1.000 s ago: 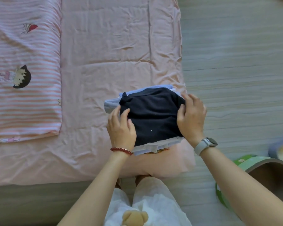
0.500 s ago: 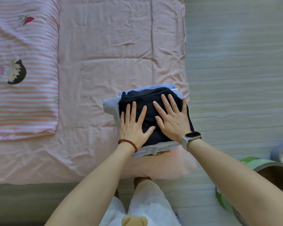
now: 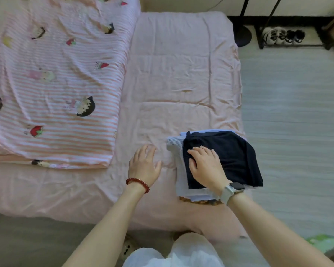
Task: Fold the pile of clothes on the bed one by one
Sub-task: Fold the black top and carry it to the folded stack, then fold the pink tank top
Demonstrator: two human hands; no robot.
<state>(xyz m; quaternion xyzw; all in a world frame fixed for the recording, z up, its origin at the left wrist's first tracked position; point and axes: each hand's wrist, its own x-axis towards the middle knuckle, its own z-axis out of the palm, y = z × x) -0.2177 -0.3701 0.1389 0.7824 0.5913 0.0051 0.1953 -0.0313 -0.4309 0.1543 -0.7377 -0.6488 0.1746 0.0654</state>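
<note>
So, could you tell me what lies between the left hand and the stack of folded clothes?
Only bare pink bedsheet. In the head view, the left hand hovers or rests beside the stack of folded clothes, on which the right hand presses.

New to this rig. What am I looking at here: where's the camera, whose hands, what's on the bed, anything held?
There is no robot: a person is folding clothes, filmed by one wide-angle camera worn on the head, looking down at their own arms. The left hand, with a red bead bracelet, is open over the pink bedsheet. The right hand, with a watch at the wrist, rests flat on a dark navy garment that tops a stack of folded clothes near the bed's corner. Neither hand has a grip on anything. A striped cartoon-print quilt lies to the left.
</note>
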